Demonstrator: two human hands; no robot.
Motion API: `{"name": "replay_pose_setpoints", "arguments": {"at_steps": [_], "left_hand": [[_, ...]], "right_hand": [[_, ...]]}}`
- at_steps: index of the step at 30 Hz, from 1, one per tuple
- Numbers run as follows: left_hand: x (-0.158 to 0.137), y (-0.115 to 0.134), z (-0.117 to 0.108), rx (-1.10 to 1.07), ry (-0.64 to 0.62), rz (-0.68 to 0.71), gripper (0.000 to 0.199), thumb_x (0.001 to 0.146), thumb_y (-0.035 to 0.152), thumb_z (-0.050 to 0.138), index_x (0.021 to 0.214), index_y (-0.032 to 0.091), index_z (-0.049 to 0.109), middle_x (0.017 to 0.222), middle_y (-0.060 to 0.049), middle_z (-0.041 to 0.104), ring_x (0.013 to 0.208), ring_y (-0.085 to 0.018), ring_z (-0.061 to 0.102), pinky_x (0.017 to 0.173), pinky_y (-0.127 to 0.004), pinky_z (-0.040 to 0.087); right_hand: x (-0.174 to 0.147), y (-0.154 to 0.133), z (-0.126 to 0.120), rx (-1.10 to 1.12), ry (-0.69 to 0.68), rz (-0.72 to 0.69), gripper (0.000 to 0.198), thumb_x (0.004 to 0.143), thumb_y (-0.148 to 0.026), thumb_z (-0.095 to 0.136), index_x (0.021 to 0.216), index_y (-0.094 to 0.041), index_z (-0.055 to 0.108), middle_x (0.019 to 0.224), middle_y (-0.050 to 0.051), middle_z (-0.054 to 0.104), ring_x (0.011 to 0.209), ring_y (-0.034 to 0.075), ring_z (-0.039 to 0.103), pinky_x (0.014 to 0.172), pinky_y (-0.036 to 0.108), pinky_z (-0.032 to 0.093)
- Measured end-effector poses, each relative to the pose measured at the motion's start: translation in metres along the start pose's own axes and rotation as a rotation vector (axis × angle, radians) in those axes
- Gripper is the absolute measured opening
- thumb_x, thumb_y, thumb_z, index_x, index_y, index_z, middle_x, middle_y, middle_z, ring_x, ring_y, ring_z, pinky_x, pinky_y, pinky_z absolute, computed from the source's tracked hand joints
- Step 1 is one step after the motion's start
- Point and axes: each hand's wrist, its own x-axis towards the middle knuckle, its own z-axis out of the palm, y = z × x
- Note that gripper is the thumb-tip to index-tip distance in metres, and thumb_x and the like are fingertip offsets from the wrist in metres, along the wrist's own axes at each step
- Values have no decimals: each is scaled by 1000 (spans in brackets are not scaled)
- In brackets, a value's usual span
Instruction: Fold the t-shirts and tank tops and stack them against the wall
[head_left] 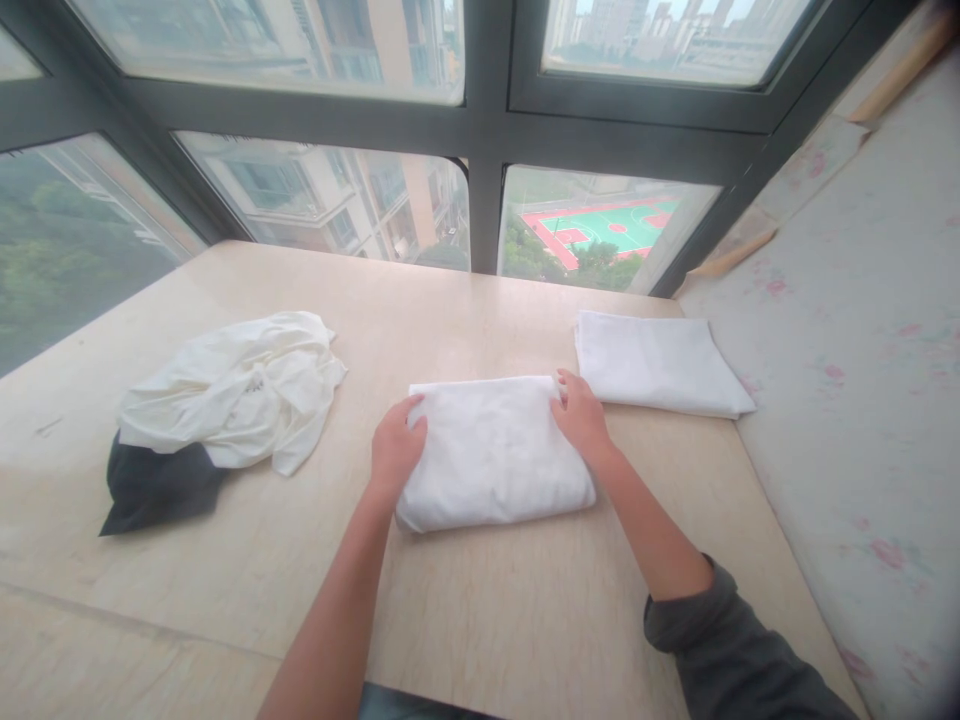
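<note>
A folded white cloth [495, 455], perhaps a garment, lies in a flat rectangle in front of me. My left hand [397, 440] grips its upper left corner, thumb on top and the other fingers at the side edge. At the upper right corner my right hand [581, 410] pinches the cloth in the same way, its fingertips on the edge. Just beyond the right hand rests a second folded white cloth [660, 362], apart from the first.
On the left of the pale sill-like surface [480, 620] lies a crumpled white cloth [240, 390] with a black cloth [161, 480] partly under it. Dark window frames [487, 120] border the far side. A flower-patterned wall [855, 400] stands on the right.
</note>
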Motion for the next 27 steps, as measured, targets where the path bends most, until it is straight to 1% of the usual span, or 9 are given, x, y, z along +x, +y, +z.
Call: {"name": "replay_pose_setpoints", "arguments": {"at_steps": [2, 4, 6, 8, 12, 14, 17, 24, 27], "left_hand": [[-13, 16, 0, 103, 27, 59, 49, 83, 24, 54, 131, 17, 61, 145, -17, 50, 134, -36, 43, 114, -55, 29], [-29, 35, 7, 266, 18, 194, 49, 87, 24, 52, 135, 18, 59, 154, -17, 38, 143, -39, 30, 116, -58, 22], [-44, 47, 21, 443, -43, 369, 48, 91, 26, 48, 138, 20, 56, 157, -15, 36, 148, -38, 23, 118, -60, 15], [-53, 47, 37, 545, -120, 451, 51, 93, 35, 47, 143, 23, 52, 159, -12, 34, 149, -37, 19, 119, -61, 7], [-52, 21, 55, 610, -155, 376, 67, 94, 56, 41, 151, 22, 40, 162, -10, 28, 149, -38, 18, 118, -63, 3], [-50, 12, 56, 620, -145, 373, 69, 94, 59, 39, 152, 22, 38, 163, -9, 26, 150, -37, 17, 119, -62, 4], [-54, 9, 52, 622, -144, 365, 69, 94, 60, 39, 152, 24, 38, 163, -8, 26, 151, -35, 16, 120, -59, 4], [-102, 10, 52, 646, -151, 391, 72, 93, 62, 39, 154, 22, 35, 164, -9, 23, 151, -36, 14, 120, -60, 4], [-118, 9, 56, 660, -160, 413, 73, 93, 62, 39, 154, 23, 35, 164, -9, 22, 151, -36, 13, 119, -61, 4]], "right_hand": [[-11, -10, -1, -101, 28, -98, 48, 88, -18, 46, 134, -12, 56, 134, 17, 56, 120, 27, 54, 106, 43, 41], [-27, -24, 1, -137, 25, -220, 45, 93, -18, 40, 134, -13, 57, 140, 15, 54, 132, 26, 47, 112, 42, 36], [-45, -37, 7, -171, -56, -341, 45, 96, -21, 36, 136, -17, 56, 147, 11, 49, 140, 25, 38, 117, 43, 30], [-58, -41, 16, -235, -153, -385, 45, 98, -27, 37, 140, -20, 54, 154, 8, 42, 146, 27, 29, 119, 48, 22], [-64, -31, 31, -334, -231, -304, 55, 99, -44, 39, 148, -20, 45, 160, 7, 31, 150, 31, 19, 120, 56, 14], [-62, -25, 32, -346, -245, -293, 57, 99, -46, 38, 149, -20, 43, 161, 6, 29, 151, 30, 16, 120, 56, 13], [-66, -22, 29, -352, -254, -286, 57, 99, -47, 37, 149, -21, 43, 162, 5, 28, 151, 29, 16, 121, 55, 13], [-115, -11, 15, -352, -202, -258, 61, 97, -49, 42, 149, -18, 43, 164, 12, 19, 151, 31, 18, 120, 51, 18], [-134, -4, 7, -359, -193, -228, 62, 96, -50, 42, 150, -19, 43, 163, 13, 21, 150, 30, 20, 120, 51, 19]]}}
